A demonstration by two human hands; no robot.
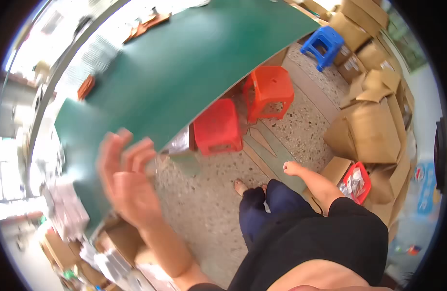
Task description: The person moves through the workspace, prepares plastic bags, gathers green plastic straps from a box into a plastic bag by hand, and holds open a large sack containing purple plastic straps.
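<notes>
My left hand [129, 179] is raised in front of the edge of the green-topped table [180, 63]. Its fingers are spread and slightly curled, blurred by motion, and nothing shows in them. Low on the right, my right hand [292, 168] is held out over the floor with its fingers folded in. No object sticks out of it. The closest things ahead of that hand are a red plastic stool [217, 127] and an orange-red plastic stool [269, 92], both partly beside the table's long side.
Cardboard boxes [374, 126] are piled along the right wall. A red basket [361, 182] with crumpled packets sits among them. Farther back is a blue stool [324, 46]. Brown-orange pieces [86, 87] lie on the table's far side. More boxes [119, 242] stand at lower left.
</notes>
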